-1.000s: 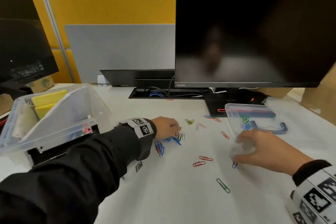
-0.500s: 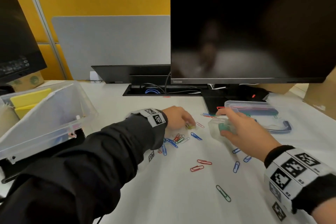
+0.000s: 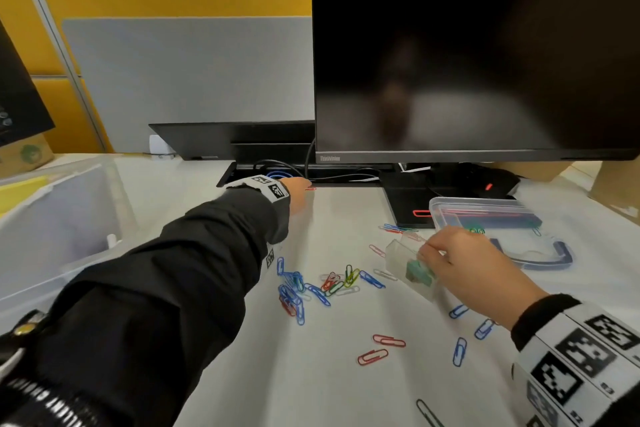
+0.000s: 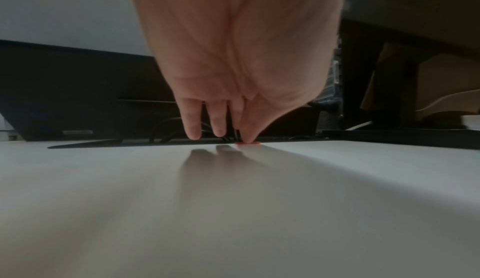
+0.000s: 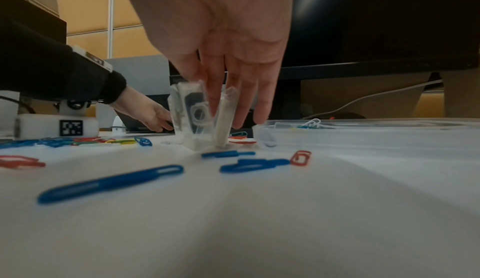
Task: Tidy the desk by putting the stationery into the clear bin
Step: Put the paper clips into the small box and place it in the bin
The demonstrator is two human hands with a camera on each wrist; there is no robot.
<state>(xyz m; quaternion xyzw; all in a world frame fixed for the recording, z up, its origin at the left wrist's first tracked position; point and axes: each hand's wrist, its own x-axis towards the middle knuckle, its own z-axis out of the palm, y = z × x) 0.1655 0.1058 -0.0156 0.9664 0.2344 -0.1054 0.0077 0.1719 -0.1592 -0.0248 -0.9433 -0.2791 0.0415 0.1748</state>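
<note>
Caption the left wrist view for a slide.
Left hand reaches down, fingertip on a red paper clip at the desk's cable slot.

Coloured paper clips (image 3: 313,288) lie scattered flat on the white worktop (image 3: 311,374), clustered at centre, with blue and red strays nearer. A lone red clip (image 3: 310,188) lies at the far cable slot. A small clear clip box (image 3: 410,269) stands tilted. The clear bin (image 3: 55,229) sits far left.
</note>
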